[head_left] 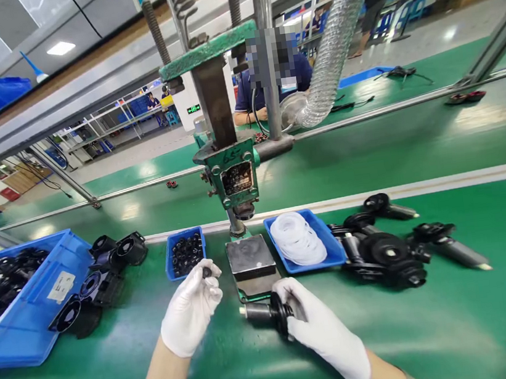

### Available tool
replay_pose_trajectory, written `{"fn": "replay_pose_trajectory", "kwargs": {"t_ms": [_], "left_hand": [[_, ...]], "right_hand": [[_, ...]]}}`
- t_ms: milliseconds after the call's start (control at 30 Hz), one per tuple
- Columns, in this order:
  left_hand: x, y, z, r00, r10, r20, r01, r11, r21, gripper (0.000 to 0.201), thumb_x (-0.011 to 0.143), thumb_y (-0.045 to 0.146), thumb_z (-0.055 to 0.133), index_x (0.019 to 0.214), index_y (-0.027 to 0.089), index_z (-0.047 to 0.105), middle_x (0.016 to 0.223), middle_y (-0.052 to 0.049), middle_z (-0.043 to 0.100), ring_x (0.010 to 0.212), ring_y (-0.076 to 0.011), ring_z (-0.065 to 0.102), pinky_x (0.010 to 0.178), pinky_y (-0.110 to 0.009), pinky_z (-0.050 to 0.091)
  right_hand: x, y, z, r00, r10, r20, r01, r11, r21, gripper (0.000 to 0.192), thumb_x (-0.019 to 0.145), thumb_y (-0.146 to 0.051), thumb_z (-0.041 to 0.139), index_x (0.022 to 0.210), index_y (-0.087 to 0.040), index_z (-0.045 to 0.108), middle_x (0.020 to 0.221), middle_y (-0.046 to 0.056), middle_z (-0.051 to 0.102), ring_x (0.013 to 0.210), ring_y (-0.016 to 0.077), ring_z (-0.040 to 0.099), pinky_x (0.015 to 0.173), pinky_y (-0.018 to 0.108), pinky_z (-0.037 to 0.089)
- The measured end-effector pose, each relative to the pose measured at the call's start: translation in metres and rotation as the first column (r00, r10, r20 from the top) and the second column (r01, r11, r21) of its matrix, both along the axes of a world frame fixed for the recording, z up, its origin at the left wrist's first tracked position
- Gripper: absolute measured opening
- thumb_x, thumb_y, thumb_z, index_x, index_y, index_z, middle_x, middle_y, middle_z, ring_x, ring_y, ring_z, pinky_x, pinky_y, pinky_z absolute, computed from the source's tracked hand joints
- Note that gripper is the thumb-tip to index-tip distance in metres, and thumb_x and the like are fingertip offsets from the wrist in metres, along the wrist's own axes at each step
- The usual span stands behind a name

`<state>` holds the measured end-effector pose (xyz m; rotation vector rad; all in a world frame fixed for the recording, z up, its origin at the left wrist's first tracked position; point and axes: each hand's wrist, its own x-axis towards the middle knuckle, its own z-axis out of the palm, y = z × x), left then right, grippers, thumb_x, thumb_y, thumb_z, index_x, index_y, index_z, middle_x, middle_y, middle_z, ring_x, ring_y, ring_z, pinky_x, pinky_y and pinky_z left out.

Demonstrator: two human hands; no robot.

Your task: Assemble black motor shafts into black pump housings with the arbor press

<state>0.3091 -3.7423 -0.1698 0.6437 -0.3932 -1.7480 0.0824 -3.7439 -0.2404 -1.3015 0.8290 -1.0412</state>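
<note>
Your right hand in its white glove [320, 323] is wrapped around the black plastic part with a round flange and a short cylindrical shaft [265, 312], holding it just above the green bench top [439, 326]. The part's long axis lies nearly level, running left to right, and the pale-tipped end of the shaft points left, toward your other hand. The flange sits against your fingers; the shaft stands clear of the grip.

Your left hand, also in a white glove [192, 309], is closed narrowly on a small black ring-like piece [207, 272], pinched at the fingertips and held up and to the left of the shaft tip. So the small piece lies near the open end of the shaft but apart from it, a little higher and farther from you; the left hand is the nearer one to that end.

Just beyond both hands is the dark flat plate of the green manual press [250, 258]. The small blue tray of black rings [185, 253] lies just behind your left hand, and the blue tray of white ring gaskets [299, 239] stands on the far side of the plate. Finished-looking black assemblies [385, 253] lie well to the right, and a large blue bin of black parts [20, 301] far left
</note>
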Motion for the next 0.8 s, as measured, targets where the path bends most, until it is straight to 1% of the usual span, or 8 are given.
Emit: {"fn": "replay_pose_trajectory", "kwargs": {"t_ms": [67,133,300,400,500,633,700,800], "left_hand": [[-0.005,0.004,-0.002,0.999,0.017,-0.049,-0.016,0.999,0.036,0.013,0.090,0.013,0.064,0.103,0.012,0.067,0.093,-0.005,0.059,0.070,-0.0033,0.058,0.067,-0.015,0.051],[-0.009,0.007,-0.004,0.998,0.038,-0.050,-0.036,0.998,0.049,0.015,0.089,0.014,0.066,0.104,0.013,0.067,0.090,-0.004,0.059,0.066,-0.0027,0.057,0.065,-0.015,0.051],[-0.018,0.012,-0.009,0.999,0.033,0.015,-0.033,0.998,0.049,0.021,0.085,0.020,0.073,0.105,0.015,0.068,0.088,-0.003,0.059,0.065,-0.0023,0.056,0.064,-0.014,0.050],[-0.025,0.014,-0.012,0.988,0.064,0.140,-0.069,0.997,0.025,0.027,0.079,0.021,0.079,0.103,0.014,0.069,0.088,-0.002,0.060,0.067,-0.0032,0.056,0.065,-0.015,0.050],[-0.033,0.015,-0.015,0.924,0.138,0.356,-0.130,0.990,-0.047,0.036,0.074,0.023,0.083,0.105,0.014,0.068,0.084,-0.002,0.063,0.064,-0.0052,0.056,0.064,-0.018,0.050],[-0.037,0.016,-0.022,0.776,0.207,0.596,-0.139,0.978,-0.158,0.032,0.079,0.032,0.078,0.101,0.012,0.068,0.075,-0.002,0.065,0.059,-0.0071,0.056,0.061,-0.021,0.046],[-0.037,0.015,-0.025,0.732,0.226,0.642,-0.139,0.973,-0.184,0.029,0.080,0.035,0.076,0.095,0.012,0.068,0.072,-0.001,0.064,0.054,-0.0065,0.054,0.056,-0.021,0.043],[-0.036,0.012,-0.028,0.734,0.219,0.643,-0.145,0.975,-0.166,0.032,0.080,0.042,0.074,0.085,0.011,0.068,0.067,0.000,0.063,0.045,-0.0052,0.049,0.046,-0.020,0.035]], "right_hand": [[-0.001,0.001,0.003,0.995,0.032,0.090,-0.039,0.996,0.085,0.025,0.070,-0.026,0.059,0.085,-0.024,0.039,0.079,-0.004,0.039,0.060,0.0111,0.041,0.049,0.023,0.042],[-0.003,0.002,0.004,0.987,0.021,0.156,-0.042,0.990,0.131,0.029,0.073,-0.031,0.064,0.086,-0.024,0.039,0.082,-0.004,0.040,0.061,0.0102,0.043,0.048,0.022,0.043],[-0.005,0.002,0.003,0.969,-0.007,0.247,-0.019,0.995,0.101,0.034,0.074,-0.036,0.069,0.088,-0.023,0.041,0.085,-0.003,0.041,0.063,0.0095,0.044,0.046,0.020,0.045],[-0.004,0.002,0.003,0.970,-0.008,0.243,-0.017,0.995,0.100,0.035,0.073,-0.037,0.070,0.087,-0.023,0.041,0.083,-0.003,0.042,0.060,0.0090,0.045,0.046,0.020,0.045],[-0.003,0.001,0.005,0.975,-0.023,0.221,-0.002,0.994,0.113,0.036,0.072,-0.037,0.069,0.086,-0.023,0.040,0.083,-0.004,0.041,0.060,0.0086,0.044,0.045,0.020,0.045],[-0.004,0.000,0.004,0.975,-0.034,0.218,0.011,0.994,0.106,0.035,0.071,-0.037,0.068,0.086,-0.023,0.040,0.082,-0.004,0.039,0.060,0.0087,0.043,0.046,0.020,0.046],[-0.004,0.000,0.004,0.973,-0.034,0.227,0.011,0.995,0.100,0.034,0.072,-0.037,0.068,0.087,-0.023,0.041,0.082,-0.004,0.039,0.060,0.0087,0.043,0.046,0.021,0.046],[-0.005,0.000,0.004,0.973,-0.033,0.230,0.010,0.995,0.100,0.034,0.072,-0.037,0.068,0.087,-0.023,0.041,0.082,-0.004,0.041,0.060,0.0086,0.043,0.046,0.021,0.045]]}}
